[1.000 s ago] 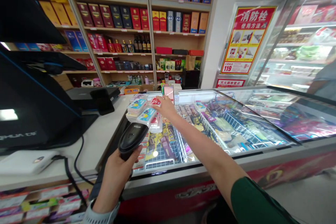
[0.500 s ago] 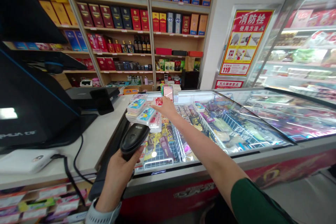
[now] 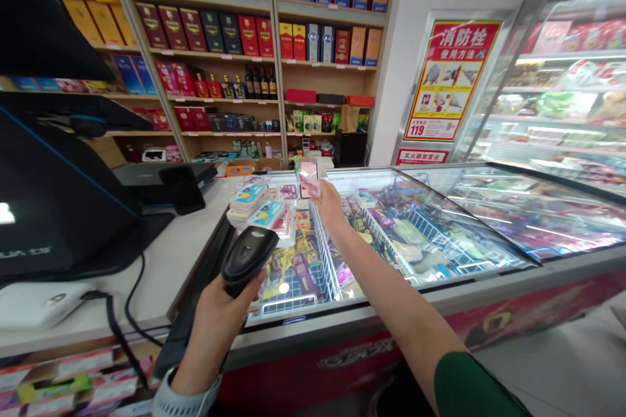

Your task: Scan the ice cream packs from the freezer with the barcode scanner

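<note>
My left hand point(image 3: 222, 316) grips a black handheld barcode scanner point(image 3: 249, 254), its rounded head pointing up and away from me. My right hand point(image 3: 330, 205) is stretched out over the glass-topped freezer, its fingers closed on a small flat pale pink and white pack point(image 3: 310, 184). Just behind that pack, an upright phone-like panel point(image 3: 305, 169) is partly covered by it. Left of my right hand lie stacked flat packs point(image 3: 249, 194) with blue tops, and a pack with a purple-pink label point(image 3: 287, 192). The scanner's head partly overlaps the nearest packs.
The freezer point(image 3: 391, 296) holds wire baskets of wrapped goods under glass. At left, a counter point(image 3: 190, 234) carries a dark terminal point(image 3: 63, 208), a white device point(image 3: 42, 305) and black cables. Shelves of boxes and bottles point(image 3: 264, 81) stand behind.
My right hand has lifted a flat pack off the stack and moved it slightly right, turning it up. A purple-pink pack now shows where the red-patterned one lay. The scanner stays nearly in place.
</note>
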`<action>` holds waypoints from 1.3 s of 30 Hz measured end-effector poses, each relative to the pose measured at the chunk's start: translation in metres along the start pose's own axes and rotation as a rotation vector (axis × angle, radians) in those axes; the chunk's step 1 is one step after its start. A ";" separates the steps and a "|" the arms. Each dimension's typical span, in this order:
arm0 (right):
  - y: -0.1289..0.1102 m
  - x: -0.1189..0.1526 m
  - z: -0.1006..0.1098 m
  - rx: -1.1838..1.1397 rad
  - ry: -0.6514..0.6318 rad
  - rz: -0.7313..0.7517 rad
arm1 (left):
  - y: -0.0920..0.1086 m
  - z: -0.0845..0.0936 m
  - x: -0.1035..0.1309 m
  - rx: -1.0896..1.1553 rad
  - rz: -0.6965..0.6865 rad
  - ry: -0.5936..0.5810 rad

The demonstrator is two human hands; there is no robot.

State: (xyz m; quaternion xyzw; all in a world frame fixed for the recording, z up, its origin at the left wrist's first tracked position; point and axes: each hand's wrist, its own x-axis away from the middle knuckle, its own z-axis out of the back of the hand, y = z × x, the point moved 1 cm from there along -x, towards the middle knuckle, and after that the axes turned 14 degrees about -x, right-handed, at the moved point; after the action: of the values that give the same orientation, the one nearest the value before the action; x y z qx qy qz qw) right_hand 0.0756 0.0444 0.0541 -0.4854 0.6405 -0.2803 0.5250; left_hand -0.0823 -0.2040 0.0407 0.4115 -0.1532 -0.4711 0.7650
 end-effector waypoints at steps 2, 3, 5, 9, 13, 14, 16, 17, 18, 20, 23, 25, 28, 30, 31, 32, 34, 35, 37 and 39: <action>-0.003 0.009 0.022 -0.360 0.086 -0.213 | 0.007 -0.006 0.001 0.026 -0.005 -0.022; -0.004 0.014 0.033 -0.518 0.138 -0.304 | 0.010 -0.010 0.002 0.039 -0.006 -0.035; -0.009 0.027 0.055 -0.723 0.184 -0.425 | 0.018 -0.018 0.003 0.042 -0.024 -0.065; -0.017 0.049 0.089 -0.885 0.195 -0.491 | 0.041 -0.038 0.006 0.010 -0.134 -0.170; -0.021 0.064 0.107 -0.958 0.192 -0.471 | 0.071 -0.060 0.016 0.094 -0.178 -0.241; -0.021 0.067 0.110 -0.965 0.194 -0.471 | 0.078 -0.065 0.020 0.119 -0.175 -0.252; -0.018 0.072 0.115 -0.972 0.204 -0.483 | 0.088 -0.074 0.025 0.145 -0.161 -0.280; -0.017 0.075 0.117 -0.973 0.212 -0.492 | 0.092 -0.078 0.026 0.147 -0.151 -0.295; -0.015 0.077 0.119 -0.976 0.220 -0.501 | 0.094 -0.082 0.027 0.150 -0.141 -0.308; -0.012 0.080 0.123 -0.986 0.228 -0.513 | 0.096 -0.089 0.027 0.159 -0.127 -0.326; -0.009 0.082 0.125 -1.007 0.229 -0.526 | 0.095 -0.095 0.024 0.167 -0.104 -0.342; -0.009 0.083 0.124 -1.017 0.232 -0.537 | 0.092 -0.098 0.021 0.158 -0.077 -0.353; -0.010 0.084 0.122 -1.022 0.223 -0.553 | 0.089 -0.099 0.017 0.140 -0.069 -0.364; -0.012 0.085 0.121 -1.020 0.215 -0.556 | 0.088 -0.098 0.015 0.123 -0.083 -0.385; -0.012 0.086 0.120 -1.018 0.212 -0.554 | 0.088 -0.098 0.014 0.112 -0.087 -0.394; -0.013 0.086 0.120 -1.015 0.211 -0.552 | 0.088 -0.097 0.014 0.100 -0.088 -0.395; -0.013 0.087 0.120 -1.009 0.208 -0.551 | 0.089 -0.095 0.016 0.076 -0.081 -0.373; -0.013 0.087 0.120 -1.006 0.206 -0.549 | 0.090 -0.094 0.017 0.065 -0.076 -0.363; -0.013 0.087 0.121 -1.002 0.202 -0.546 | 0.092 -0.093 0.019 0.055 -0.082 -0.349; -0.012 0.086 0.121 -1.003 0.198 -0.542 | 0.093 -0.092 0.019 0.045 -0.104 -0.340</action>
State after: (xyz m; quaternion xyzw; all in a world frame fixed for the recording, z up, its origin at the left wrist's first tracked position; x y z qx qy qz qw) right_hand 0.1959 -0.0211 -0.0052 -0.7930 0.5939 -0.1111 0.0776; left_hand 0.0399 -0.1552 0.0537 0.3504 -0.2692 -0.5694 0.6933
